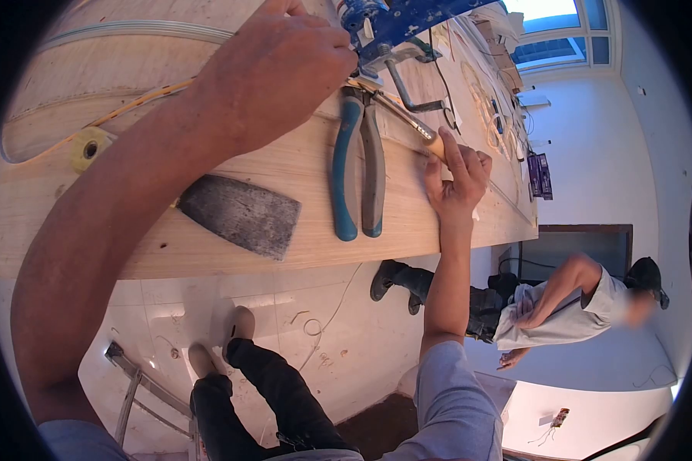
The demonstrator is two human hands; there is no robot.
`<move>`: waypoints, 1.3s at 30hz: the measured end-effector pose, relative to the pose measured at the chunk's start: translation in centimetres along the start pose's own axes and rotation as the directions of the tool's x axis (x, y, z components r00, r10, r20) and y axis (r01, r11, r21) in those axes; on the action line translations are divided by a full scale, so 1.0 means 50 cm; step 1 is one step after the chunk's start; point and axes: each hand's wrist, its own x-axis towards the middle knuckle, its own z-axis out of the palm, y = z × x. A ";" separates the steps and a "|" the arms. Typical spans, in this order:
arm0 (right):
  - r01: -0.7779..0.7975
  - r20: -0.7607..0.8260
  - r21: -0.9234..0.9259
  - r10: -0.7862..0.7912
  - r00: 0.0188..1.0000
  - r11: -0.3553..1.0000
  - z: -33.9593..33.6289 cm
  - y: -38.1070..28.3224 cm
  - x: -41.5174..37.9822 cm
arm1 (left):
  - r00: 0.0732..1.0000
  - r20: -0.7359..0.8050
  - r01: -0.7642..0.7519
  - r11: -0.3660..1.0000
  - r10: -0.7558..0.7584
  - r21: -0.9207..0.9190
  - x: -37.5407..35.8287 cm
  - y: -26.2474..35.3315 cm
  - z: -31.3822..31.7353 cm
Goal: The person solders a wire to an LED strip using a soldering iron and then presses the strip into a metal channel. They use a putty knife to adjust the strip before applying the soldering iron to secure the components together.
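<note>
My right hand (463,175) is closed round the light handle of a thin metal tool (407,115), whose shaft points up and left toward the blue metal device (423,21). At the upper left my left hand (281,73) has its fingers curled beside that device; what they hold, if anything, is hidden. Pliers (371,165) with teal and grey handles lie on the wooden board (323,246) between my hands. A worn scraper blade (242,213) lies under my left forearm. A bent metal crank (407,96) hangs from the device.
A yellow tape roll (90,149) and a yellow cable (142,100) lie at the left. Beyond the board's front edge, a person (565,303) in a light shirt stands at the right. A ladder (134,384) stands on the floor at the lower left.
</note>
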 end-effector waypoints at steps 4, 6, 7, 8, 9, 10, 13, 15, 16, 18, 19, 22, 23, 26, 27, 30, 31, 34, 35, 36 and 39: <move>-0.001 0.001 -0.004 0.001 1.000 1.000 -0.003 -0.007 0.002 | 1.000 -0.017 -0.010 1.000 0.010 0.002 -0.005 0.000 -0.001; -0.001 0.002 -0.011 0.001 1.000 1.000 -0.002 -0.008 0.002 | 1.000 -0.008 -0.011 1.000 0.011 0.010 -0.005 0.000 -0.003; 0.000 0.004 -0.010 0.000 1.000 1.000 -0.003 -0.008 0.002 | 1.000 -0.012 -0.010 1.000 0.010 0.008 -0.005 0.001 -0.003; 0.001 0.005 -0.009 -0.001 1.000 1.000 -0.004 -0.009 0.003 | 1.000 -0.017 -0.008 1.000 0.008 0.007 -0.005 0.001 -0.002; 0.003 0.006 -0.008 -0.002 1.000 1.000 -0.004 -0.009 0.003 | 1.000 -0.021 -0.007 1.000 0.007 0.005 -0.004 0.001 -0.002; 0.002 0.006 -0.012 -0.002 1.000 1.000 -0.004 -0.009 0.003 | 1.000 -0.021 -0.008 1.000 0.008 0.002 -0.005 0.001 -0.002; -0.002 0.004 -0.015 0.002 1.000 1.000 -0.002 -0.008 0.003 | 1.000 -0.020 -0.011 1.000 0.011 -0.004 -0.004 -0.001 -0.001; -0.005 0.002 -0.009 0.005 1.000 1.000 -0.004 -0.010 0.004 | 1.000 -0.020 -0.010 1.000 0.010 -0.004 -0.004 0.001 -0.001; -0.008 0.009 -0.016 0.008 1.000 1.000 -0.005 -0.011 0.005 | 1.000 -0.023 -0.009 1.000 0.009 -0.007 -0.004 0.001 -0.001; -0.013 0.023 -0.029 0.014 1.000 0.999 -0.006 -0.011 0.005 | 1.000 -0.028 -0.008 1.000 0.007 -0.013 -0.004 0.001 0.001; -0.013 0.017 -0.027 0.013 1.000 1.000 -0.007 -0.013 0.005 | 1.000 -0.027 -0.005 1.000 0.005 -0.005 -0.004 0.002 0.001; -0.021 -0.006 -0.018 0.021 1.000 1.000 -0.007 -0.012 0.004 | 1.000 -0.022 0.003 1.000 -0.002 0.014 -0.004 0.002 0.003; -0.030 -0.017 -0.011 0.030 0.999 0.999 -0.009 -0.009 0.001 | 1.000 -0.019 0.005 1.000 -0.005 0.015 -0.005 0.001 0.003; -0.030 -0.036 -0.008 0.029 0.999 1.000 -0.007 -0.007 -0.002 | 1.000 -0.020 0.003 1.000 -0.003 0.018 -0.007 0.002 0.001; -0.026 -0.039 -0.010 0.026 0.999 1.000 -0.007 -0.006 0.000 | 1.000 -0.022 0.001 1.000 0.000 0.018 -0.005 0.003 0.000; -0.001 0.047 -0.027 0.002 0.999 1.000 -0.020 -0.013 0.005 | 0.999 -0.033 -0.001 1.000 0.001 0.005 -0.004 0.003 -0.003; -0.006 0.025 -0.021 0.006 1.000 1.000 -0.018 -0.013 0.004 | 0.999 -0.032 -0.002 1.000 0.002 -0.001 -0.005 0.003 -0.005; -0.022 -0.013 -0.008 0.022 1.000 1.000 -0.008 -0.008 -0.001 | 1.000 -0.031 -0.003 1.000 0.003 -0.016 -0.004 0.002 -0.003; -0.027 -0.008 -0.009 0.027 1.000 1.000 -0.008 -0.009 -0.001 | 0.999 -0.033 -0.005 1.000 0.004 -0.019 -0.004 0.002 -0.002; -0.032 -0.002 -0.011 0.032 0.999 0.999 -0.009 -0.010 0.000 | 0.999 -0.035 -0.006 1.000 0.005 -0.022 -0.005 0.001 0.000; -0.008 -0.009 -0.011 0.008 1.000 1.000 -0.008 -0.008 0.002 | 0.999 -0.047 -0.019 1.000 0.018 -0.014 -0.003 0.000 0.001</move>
